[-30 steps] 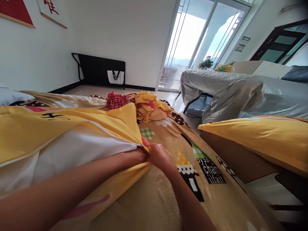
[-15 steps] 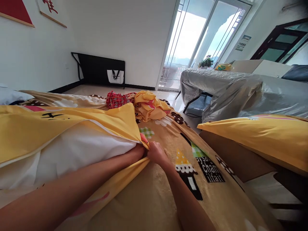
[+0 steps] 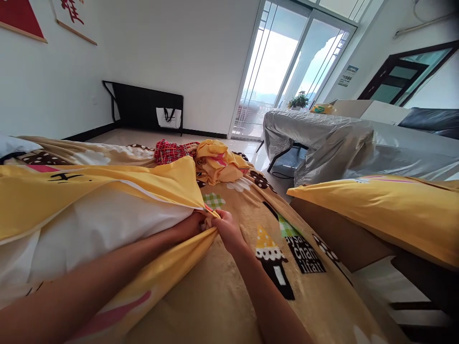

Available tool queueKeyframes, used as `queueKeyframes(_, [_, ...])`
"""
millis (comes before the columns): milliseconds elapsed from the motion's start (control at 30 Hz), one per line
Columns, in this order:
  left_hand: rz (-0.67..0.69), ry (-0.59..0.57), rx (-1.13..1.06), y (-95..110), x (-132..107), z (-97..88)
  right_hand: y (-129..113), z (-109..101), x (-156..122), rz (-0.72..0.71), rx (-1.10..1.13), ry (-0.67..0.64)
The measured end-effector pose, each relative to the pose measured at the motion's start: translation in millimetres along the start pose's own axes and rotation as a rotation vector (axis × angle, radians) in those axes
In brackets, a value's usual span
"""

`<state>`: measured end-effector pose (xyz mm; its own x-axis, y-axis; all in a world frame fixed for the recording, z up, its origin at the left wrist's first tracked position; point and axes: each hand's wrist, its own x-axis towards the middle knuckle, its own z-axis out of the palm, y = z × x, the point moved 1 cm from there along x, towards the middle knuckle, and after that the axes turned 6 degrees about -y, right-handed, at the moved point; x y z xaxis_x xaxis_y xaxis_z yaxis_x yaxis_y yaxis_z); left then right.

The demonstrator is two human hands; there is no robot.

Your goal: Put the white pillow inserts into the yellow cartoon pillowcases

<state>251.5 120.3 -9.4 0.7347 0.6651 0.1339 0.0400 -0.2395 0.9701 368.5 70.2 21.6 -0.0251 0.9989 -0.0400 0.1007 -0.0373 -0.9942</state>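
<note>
A yellow pillowcase [image 3: 82,188] lies open on the patterned tan blanket [image 3: 251,291], with a white pillow [image 3: 96,224] showing inside its mouth. My left hand [image 3: 195,224] reaches into the far corner of the opening, its fingers closed on the case's edge there. My right hand [image 3: 224,228] meets it from the right and pinches the same corner of the yellow pillowcase from outside.
A crumpled yellow cloth [image 3: 218,162] and a red plaid cloth [image 3: 172,150] lie further up the blanket. A second yellow pillow [image 3: 380,210] rests at the right. A grey covered table [image 3: 344,143] stands beyond, and glass doors [image 3: 287,71] behind it.
Both hands have moved a little further up and away with the pillowcase corner. The view has tilted slightly.
</note>
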Motion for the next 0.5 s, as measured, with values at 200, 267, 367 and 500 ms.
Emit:
queueKeyframes(200, [0.081, -0.043, 0.175, 28, -19, -5.5, -7, 0, -4, -0.012, 0.025, -0.104])
queueKeyframes(267, [0.063, -0.042, 0.215, 33, -25, -8.7, -8, -2, -5, -0.025, -0.019, -0.164])
queueKeyframes(367, [0.021, -0.027, 0.27, 39, -34, -14.3, -8, -4, -6, -0.05, -0.099, -0.176])
queueKeyframes(500, [0.04, -0.073, 0.362, 44, -40, -16.8, -9, -6, -6, -0.068, -0.293, -0.095])
